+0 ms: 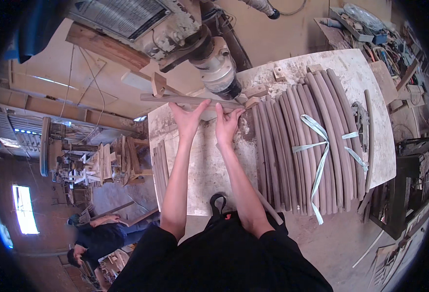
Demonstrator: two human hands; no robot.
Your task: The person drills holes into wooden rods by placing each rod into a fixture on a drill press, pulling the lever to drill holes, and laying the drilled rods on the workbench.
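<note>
Beneath the chuck of a drilling machine [219, 73], a slim brown wooden rod [161, 98] lies crosswise at the far side of the worktable. My left hand [186, 119] grips the rod near its middle, thumb stretched towards the right and fingers at its near side. Close beside it, my right hand [227, 127] holds the rod's right part, thumb against it and fingers curled by its right end. Small wooden blocks [256, 91] sit around that end. The tool tip and the fingertips' contact are partly hidden.
Right of my hands, many similar rods [282, 146] lie side by side, some tied with pale strips [326, 143]. A few more rods [161, 165] rest at the table's left edge. The worktable [209, 180] is pale and worn. Another person [97, 243] works at lower left.
</note>
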